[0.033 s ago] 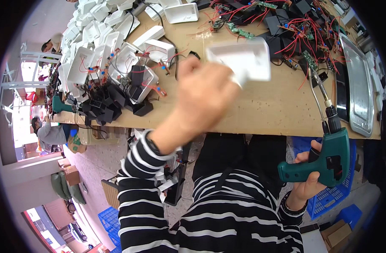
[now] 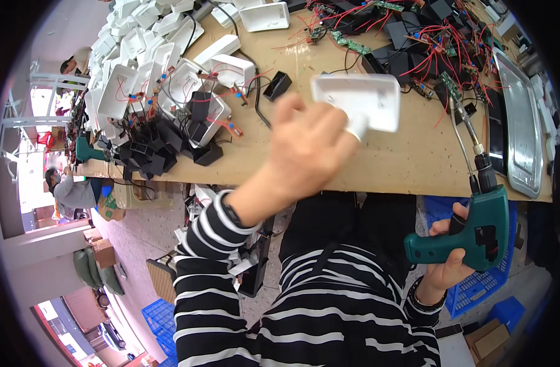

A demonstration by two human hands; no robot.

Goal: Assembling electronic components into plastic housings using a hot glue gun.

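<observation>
My left hand (image 2: 310, 147) is closed, above the bench, on a white rectangular plastic housing (image 2: 381, 101). The housing's hollow inside shows and its rim is slightly blurred; the fingertips are partly hidden. Down at the bench's front edge, my right hand (image 2: 446, 269) grips a green soldering gun (image 2: 485, 235). Its long metal tip slants up to the right side of the bench, by a green circuit board (image 2: 450, 85) with red wires. Just beyond my left hand lies a small open black box (image 2: 277, 85) with a cable.
White housings (image 2: 133, 46) pile up at the back left, with black boxes (image 2: 151, 147) in front. Red-wired boards and black parts (image 2: 439, 40) crowd the back right. A clear-looking tray (image 2: 519, 122) lies at the right edge. Below are blue crates (image 2: 475, 296). A person (image 2: 75, 192) sits far left.
My left hand has moved slightly right and nearer to me, carrying the white housing along. The small black box shows more fully. My right hand and the soldering gun have hardly moved.
</observation>
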